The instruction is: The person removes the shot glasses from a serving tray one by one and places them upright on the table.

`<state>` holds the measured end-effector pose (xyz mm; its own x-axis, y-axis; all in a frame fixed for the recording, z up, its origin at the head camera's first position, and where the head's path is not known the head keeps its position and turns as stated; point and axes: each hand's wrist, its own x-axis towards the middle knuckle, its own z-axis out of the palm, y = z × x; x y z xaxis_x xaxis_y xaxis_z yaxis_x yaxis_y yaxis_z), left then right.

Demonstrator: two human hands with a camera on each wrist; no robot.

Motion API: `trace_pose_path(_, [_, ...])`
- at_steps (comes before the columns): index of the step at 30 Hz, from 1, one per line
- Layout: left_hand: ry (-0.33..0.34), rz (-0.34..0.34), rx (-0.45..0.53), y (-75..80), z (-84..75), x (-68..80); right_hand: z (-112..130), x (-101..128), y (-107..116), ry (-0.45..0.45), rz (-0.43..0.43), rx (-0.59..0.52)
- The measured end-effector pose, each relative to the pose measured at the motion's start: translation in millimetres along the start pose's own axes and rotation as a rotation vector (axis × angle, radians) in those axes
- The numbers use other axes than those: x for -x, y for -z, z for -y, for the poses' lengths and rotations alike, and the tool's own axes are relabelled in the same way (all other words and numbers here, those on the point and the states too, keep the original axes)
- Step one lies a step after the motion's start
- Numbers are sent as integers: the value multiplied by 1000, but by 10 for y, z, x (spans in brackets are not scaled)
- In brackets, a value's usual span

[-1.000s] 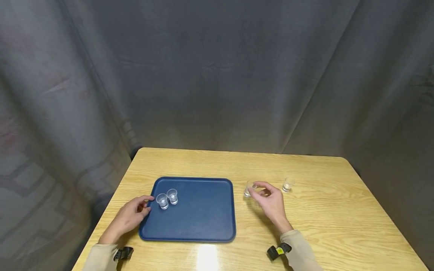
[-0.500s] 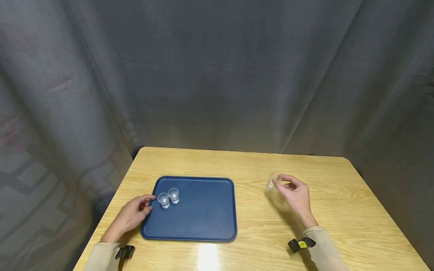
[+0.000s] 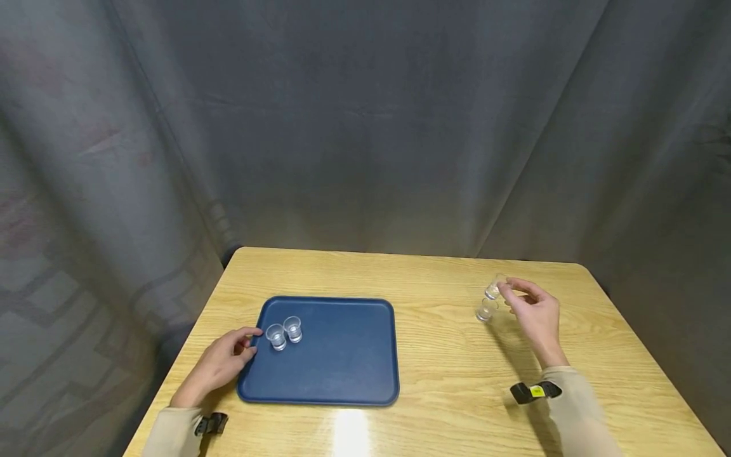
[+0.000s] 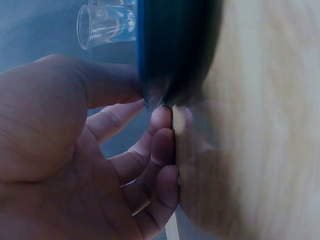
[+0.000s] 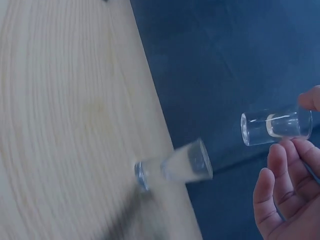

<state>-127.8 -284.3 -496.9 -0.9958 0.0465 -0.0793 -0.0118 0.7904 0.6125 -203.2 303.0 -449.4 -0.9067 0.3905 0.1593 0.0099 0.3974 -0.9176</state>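
My right hand (image 3: 535, 312) pinches a clear shot glass (image 5: 277, 125) near its rim between thumb and fingers. That glass is held up off the wooden table, upright and without touching the second shot glass (image 5: 175, 165), which stands on the wood. In the head view the held glass appears just behind the standing shot glass (image 3: 487, 310). My left hand (image 3: 223, 360) grips the left rim of the blue tray (image 3: 337, 403), thumb and index finger at the edge, other fingertips down on the table. Two more shot glasses (image 3: 276, 337) stand side by side on the tray's left part.
The wooden table (image 3: 445, 406) extends around the tray and toward the right. A grey curtain (image 3: 365, 139) hangs behind its far edge and along both sides. Each wrist carries a black strap with a small camera (image 3: 531, 391).
My right hand has carried the held shot glass rightward and up off the table, from beside the tray to the standing glass. The left hand and tray have stayed in place.
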Motion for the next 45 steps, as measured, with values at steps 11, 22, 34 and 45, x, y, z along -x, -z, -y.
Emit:
trace_pose_path(11, [-8, -2, -4, 6, -6, 0, -260, -94, 148, -86, -26, -67])
trace_pose_path(22, [-7, -1, 13, -4, -3, 3, -464, -56, 175, -96, 97, 56])
trace_pose_path(34, [-12, -3, 21, 0, -1, 8, -577, -19, 116, -92, 144, 96])
trace_pose_path(45, [-8, -4, 7, 4, -1, 4, -627, 0, 87, -120, 145, 102])
